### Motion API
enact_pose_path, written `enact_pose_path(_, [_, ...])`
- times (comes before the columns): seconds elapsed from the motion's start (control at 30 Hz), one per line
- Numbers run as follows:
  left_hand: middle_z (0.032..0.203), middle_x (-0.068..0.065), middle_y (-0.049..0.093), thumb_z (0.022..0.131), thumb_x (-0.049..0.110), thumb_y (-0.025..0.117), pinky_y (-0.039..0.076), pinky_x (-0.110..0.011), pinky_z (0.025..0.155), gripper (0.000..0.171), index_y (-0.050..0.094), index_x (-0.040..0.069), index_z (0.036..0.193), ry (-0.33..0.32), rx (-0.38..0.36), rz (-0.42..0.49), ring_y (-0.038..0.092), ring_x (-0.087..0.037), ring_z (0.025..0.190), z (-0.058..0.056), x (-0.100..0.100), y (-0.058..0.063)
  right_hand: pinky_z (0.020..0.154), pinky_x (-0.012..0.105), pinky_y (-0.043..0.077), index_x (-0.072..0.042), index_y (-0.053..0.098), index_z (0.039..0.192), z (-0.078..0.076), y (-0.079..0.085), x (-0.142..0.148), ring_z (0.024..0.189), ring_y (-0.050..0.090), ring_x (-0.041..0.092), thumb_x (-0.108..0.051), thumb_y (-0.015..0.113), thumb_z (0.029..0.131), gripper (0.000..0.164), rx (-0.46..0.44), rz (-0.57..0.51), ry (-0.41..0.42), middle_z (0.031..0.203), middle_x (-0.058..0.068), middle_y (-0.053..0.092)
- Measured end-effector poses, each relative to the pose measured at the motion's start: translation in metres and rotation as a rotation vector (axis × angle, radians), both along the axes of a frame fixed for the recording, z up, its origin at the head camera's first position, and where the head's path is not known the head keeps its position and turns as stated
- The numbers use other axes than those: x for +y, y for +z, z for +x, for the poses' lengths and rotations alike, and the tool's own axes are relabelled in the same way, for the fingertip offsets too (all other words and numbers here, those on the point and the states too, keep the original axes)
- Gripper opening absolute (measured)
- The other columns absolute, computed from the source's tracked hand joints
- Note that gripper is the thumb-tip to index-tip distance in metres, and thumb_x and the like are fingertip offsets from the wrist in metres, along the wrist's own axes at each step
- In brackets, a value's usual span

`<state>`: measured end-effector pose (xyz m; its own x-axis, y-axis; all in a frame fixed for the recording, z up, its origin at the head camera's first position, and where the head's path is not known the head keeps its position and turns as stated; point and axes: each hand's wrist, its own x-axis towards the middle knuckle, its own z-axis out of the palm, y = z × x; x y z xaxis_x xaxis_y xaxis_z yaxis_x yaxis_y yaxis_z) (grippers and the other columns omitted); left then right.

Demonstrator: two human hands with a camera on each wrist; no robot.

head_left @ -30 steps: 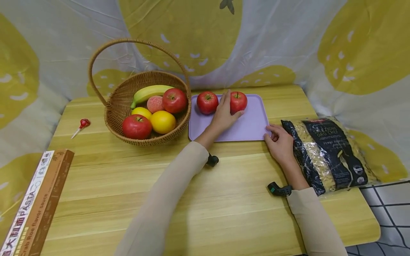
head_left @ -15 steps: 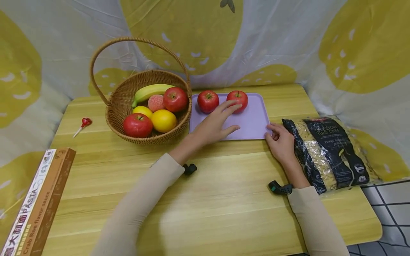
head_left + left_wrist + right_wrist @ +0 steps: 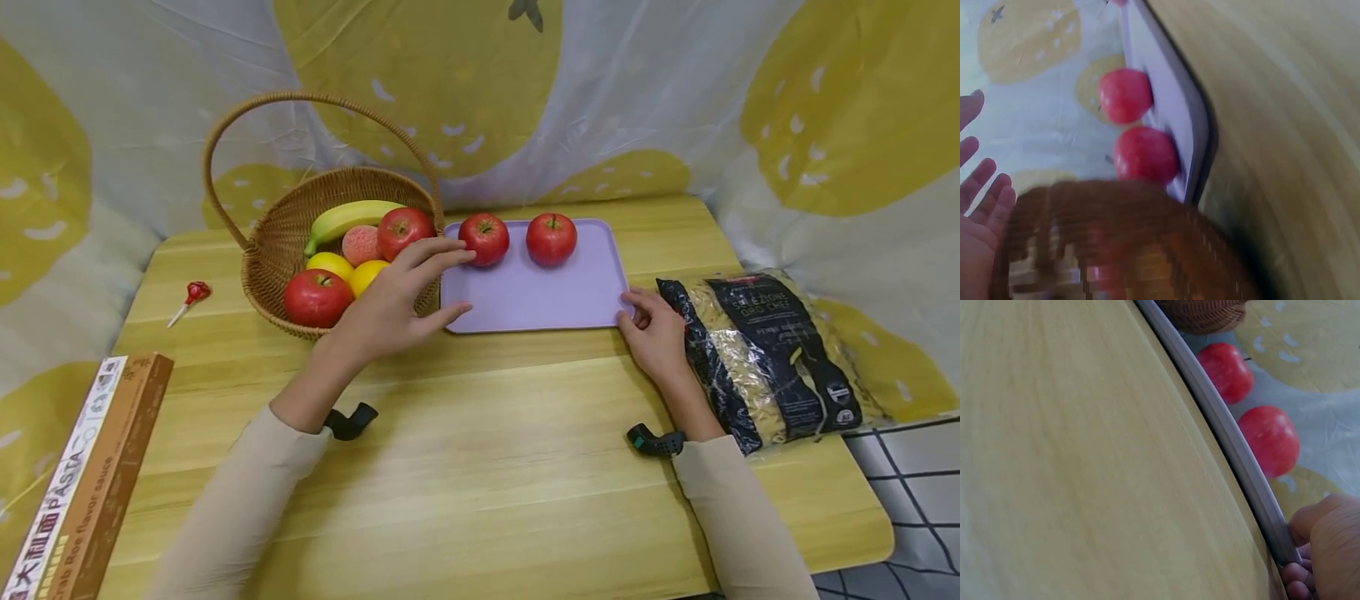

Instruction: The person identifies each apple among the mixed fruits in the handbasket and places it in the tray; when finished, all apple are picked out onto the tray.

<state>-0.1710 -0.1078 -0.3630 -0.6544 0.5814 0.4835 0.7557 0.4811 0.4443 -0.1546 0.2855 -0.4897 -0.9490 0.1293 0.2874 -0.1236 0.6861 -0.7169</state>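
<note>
My left hand (image 3: 382, 312) hovers over the front right rim of the wicker basket (image 3: 279, 242), fingers spread and holding nothing. Inside the basket lie a banana (image 3: 345, 220), a pinkish round fruit (image 3: 362, 245), two red apples and two yellow lemon-like fruits, one partly hidden by that hand. Beside it is a lilac tray (image 3: 536, 296) bearing a left apple (image 3: 483, 240) and a right apple (image 3: 551, 240). With thumb and fingers, my right hand (image 3: 656, 333) pinches the tray's near right corner; the right wrist view shows the thumb (image 3: 1310, 522) at the tray's edge.
A bag of penne pasta (image 3: 780, 358) lies right of my right hand. On the left are a red lollipop (image 3: 197, 291) and a long pasta box (image 3: 112, 467). A patterned cloth (image 3: 637, 100) hangs behind the table.
My left hand has drawn away from the right apple on the tray and moved left to the basket, fingers spread. The right hand stays at the tray's corner.
</note>
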Motion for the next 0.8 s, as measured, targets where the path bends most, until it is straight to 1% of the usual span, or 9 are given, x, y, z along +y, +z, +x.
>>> enact_pose_path(0.1, [0.144, -0.008, 0.057, 0.086, 0.03, 0.085, 0.048, -0.047, 0.11, 0.061, 0.062, 0.015, 0.142, 0.091, -0.018, 0.011, 0.054, -0.025, 0.134, 0.005, -0.024, 0.004, 0.067, 0.012, 0.035, 0.004, 0.072, 0.123, 0.001, -0.002, -0.001, 0.079, 0.052, 0.02, -0.006, 0.066, 0.093, 0.032, -0.008, -0.008, 0.003, 0.131, 0.02, 0.067])
enact_pose_path(0.27, [0.144, -0.005, 0.058, 0.083, 0.034, 0.086, 0.05, -0.057, 0.101, 0.066, 0.061, 0.023, 0.142, 0.277, -0.074, 0.002, 0.057, -0.031, 0.129, 0.01, -0.061, 0.01, 0.067, 0.014, 0.035, 0.004, 0.072, 0.123, 0.002, -0.001, 0.0, 0.078, 0.051, 0.017, -0.006, 0.068, 0.093, 0.032, -0.004, 0.0, -0.008, 0.13, 0.019, 0.067])
enact_pose_path(0.33, [0.145, -0.005, 0.059, 0.082, 0.037, 0.086, 0.047, -0.062, 0.1, 0.067, 0.061, 0.026, 0.143, 0.337, -0.096, -0.014, 0.056, -0.033, 0.131, 0.011, -0.074, 0.012, 0.067, 0.014, 0.036, 0.004, 0.072, 0.123, 0.002, -0.001, 0.001, 0.078, 0.05, 0.016, -0.006, 0.068, 0.093, 0.032, -0.003, 0.006, -0.013, 0.132, 0.019, 0.067])
enact_pose_path(0.37, [0.145, -0.005, 0.059, 0.081, 0.038, 0.086, 0.045, -0.064, 0.102, 0.068, 0.061, 0.027, 0.143, 0.361, -0.108, -0.02, 0.055, -0.034, 0.133, 0.012, -0.08, 0.014, 0.067, 0.015, 0.036, 0.004, 0.072, 0.124, 0.002, -0.001, 0.001, 0.078, 0.05, 0.015, -0.006, 0.068, 0.093, 0.032, -0.005, 0.01, -0.013, 0.132, 0.02, 0.067])
enact_pose_path(0.4, [0.145, -0.006, 0.059, 0.081, 0.039, 0.086, 0.043, -0.066, 0.104, 0.068, 0.061, 0.026, 0.143, 0.385, -0.123, -0.025, 0.053, -0.035, 0.135, 0.013, -0.086, 0.015, 0.067, 0.015, 0.036, 0.003, 0.072, 0.124, 0.001, -0.001, 0.001, 0.078, 0.05, 0.015, -0.006, 0.068, 0.093, 0.032, -0.006, 0.015, -0.013, 0.133, 0.02, 0.066])
enact_pose_path(0.43, [0.146, -0.006, 0.058, 0.08, 0.04, 0.086, 0.044, -0.067, 0.102, 0.069, 0.061, 0.026, 0.143, 0.408, -0.139, -0.029, 0.052, -0.035, 0.135, 0.014, -0.092, 0.016, 0.067, 0.015, 0.036, 0.003, 0.072, 0.124, 0.001, -0.001, 0.0, 0.078, 0.05, 0.015, -0.007, 0.068, 0.093, 0.032, -0.007, 0.018, -0.011, 0.133, 0.02, 0.066])
enact_pose_path(0.6, [0.149, -0.01, 0.055, 0.076, 0.043, 0.089, 0.041, -0.071, 0.102, 0.076, 0.061, 0.02, 0.143, 0.49, -0.198, -0.053, 0.049, -0.041, 0.136, 0.019, -0.118, 0.019, 0.067, 0.016, 0.036, 0.003, 0.072, 0.123, 0.0, -0.002, 0.0, 0.078, 0.051, 0.016, -0.007, 0.068, 0.093, 0.032, -0.006, 0.023, -0.005, 0.134, 0.02, 0.066])
enact_pose_path(0.73, [0.151, -0.015, 0.052, 0.076, 0.046, 0.088, 0.043, -0.072, 0.1, 0.081, 0.057, 0.02, 0.147, 0.508, -0.217, -0.12, 0.048, -0.046, 0.136, 0.019, -0.129, 0.019, 0.067, 0.014, 0.036, 0.004, 0.072, 0.123, -0.001, -0.001, 0.0, 0.078, 0.051, 0.016, -0.006, 0.068, 0.093, 0.032, -0.003, 0.014, -0.007, 0.134, 0.02, 0.066])
enact_pose_path(0.8, [0.152, -0.017, 0.051, 0.078, 0.047, 0.087, 0.044, -0.073, 0.098, 0.081, 0.056, 0.019, 0.147, 0.512, -0.231, -0.154, 0.047, -0.048, 0.136, 0.018, -0.132, 0.018, 0.067, 0.014, 0.036, 0.004, 0.073, 0.123, -0.001, 0.0, 0.0, 0.078, 0.051, 0.015, -0.005, 0.068, 0.093, 0.032, -0.004, 0.009, -0.008, 0.134, 0.02, 0.066])
